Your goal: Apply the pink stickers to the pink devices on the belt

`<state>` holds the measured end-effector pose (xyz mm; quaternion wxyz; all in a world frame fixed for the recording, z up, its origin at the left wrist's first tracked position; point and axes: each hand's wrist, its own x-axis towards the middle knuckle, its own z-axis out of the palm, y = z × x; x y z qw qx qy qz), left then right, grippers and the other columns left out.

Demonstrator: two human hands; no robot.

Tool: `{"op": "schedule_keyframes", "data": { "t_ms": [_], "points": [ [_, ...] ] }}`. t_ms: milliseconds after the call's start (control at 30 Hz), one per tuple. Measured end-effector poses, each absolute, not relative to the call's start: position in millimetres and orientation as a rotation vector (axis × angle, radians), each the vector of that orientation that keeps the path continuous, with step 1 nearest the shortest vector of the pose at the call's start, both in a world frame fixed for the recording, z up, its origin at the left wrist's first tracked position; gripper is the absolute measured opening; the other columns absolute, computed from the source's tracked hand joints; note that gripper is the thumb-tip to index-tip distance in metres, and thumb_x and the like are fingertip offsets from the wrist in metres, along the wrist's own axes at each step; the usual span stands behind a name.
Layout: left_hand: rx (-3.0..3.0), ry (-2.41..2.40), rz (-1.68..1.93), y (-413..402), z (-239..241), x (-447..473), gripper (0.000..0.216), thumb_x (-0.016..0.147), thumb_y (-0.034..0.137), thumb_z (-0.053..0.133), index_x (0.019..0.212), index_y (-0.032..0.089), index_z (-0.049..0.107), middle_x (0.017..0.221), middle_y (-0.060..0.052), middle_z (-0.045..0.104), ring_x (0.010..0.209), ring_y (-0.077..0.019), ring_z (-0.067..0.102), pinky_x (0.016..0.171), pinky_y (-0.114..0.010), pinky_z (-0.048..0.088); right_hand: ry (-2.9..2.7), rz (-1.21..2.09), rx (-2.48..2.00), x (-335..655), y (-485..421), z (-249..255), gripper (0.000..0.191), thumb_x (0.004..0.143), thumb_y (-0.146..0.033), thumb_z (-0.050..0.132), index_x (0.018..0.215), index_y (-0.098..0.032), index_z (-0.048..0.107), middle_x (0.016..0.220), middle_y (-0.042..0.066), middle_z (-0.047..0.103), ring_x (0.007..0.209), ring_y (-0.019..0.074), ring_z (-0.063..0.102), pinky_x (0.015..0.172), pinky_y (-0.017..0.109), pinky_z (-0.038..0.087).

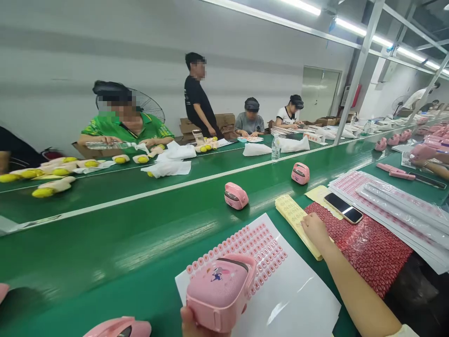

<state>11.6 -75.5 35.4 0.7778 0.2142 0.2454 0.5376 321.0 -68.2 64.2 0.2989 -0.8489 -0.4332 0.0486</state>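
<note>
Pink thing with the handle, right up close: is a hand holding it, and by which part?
Yes, the left hand holds the pink thing from below, by its lower body, not by its handle.

No writing can be read, even on the yellow sheets (pixel 289 211).
</note>
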Motion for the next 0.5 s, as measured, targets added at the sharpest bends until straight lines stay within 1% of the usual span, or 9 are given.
{"op": "schedule_keyframes", "data": {
  "t_ms": [67,200,333,400,500],
  "points": [
    [0.462,0.518,1.205,-74,43,17,0.067,0.059,0.045,0.069,0.121,0.042,0.044,0.111,-0.001,0.064,0.087,-0.0319,0.063,0.068,-0.046,0.053,-1.122,0.148,-2.234,323,-67,58,0.018,0.077,-0.017,0.045,0.063,-0.016,0.058,0.084,0.008,0.055,0.071,0.0162,0.055,0.067,0.027,0.041],
    [0.474,0.544,1.227,-73,46,22,0.065,0.06,0.041,0.069,0.12,0.036,0.047,0.11,-0.003,0.064,0.09,-0.0312,0.062,0.07,-0.043,0.054,-1.079,0.189,-2.199,321,-67,56,0.014,0.072,-0.021,0.05,0.06,-0.017,0.055,0.078,0.004,0.056,0.067,0.0149,0.056,0.062,0.024,0.04],
    [0.388,0.688,1.239,-71,45,25,0.06,0.064,0.05,0.062,0.121,0.035,0.047,0.109,-0.002,0.065,0.094,-0.0304,0.061,0.072,-0.04,0.053,-1.034,0.258,-2.151,326,-66,56,0.015,0.069,-0.028,0.052,0.063,-0.017,0.058,0.067,0.002,0.058,0.063,0.0153,0.056,0.057,0.023,0.04],
    [0.361,0.771,1.253,-71,48,26,0.061,0.065,0.053,0.06,0.122,0.034,0.046,0.109,-0.002,0.065,0.097,-0.0299,0.059,0.07,-0.037,0.054,-1.01,0.259,-2.143,327,-65,56,0.015,0.069,-0.029,0.051,0.062,-0.017,0.058,0.068,0.002,0.058,0.063,0.0156,0.056,0.058,0.024,0.04],
    [0.361,0.851,1.259,-72,55,27,0.063,0.064,0.052,0.061,0.122,0.033,0.046,0.104,-0.001,0.066,0.096,-0.0275,0.059,0.059,-0.027,0.053,-0.987,0.227,-2.138,325,-64,55,0.013,0.067,-0.026,0.051,0.057,-0.017,0.054,0.078,0.005,0.056,0.066,0.0159,0.054,0.061,0.026,0.038]
  ]
}}
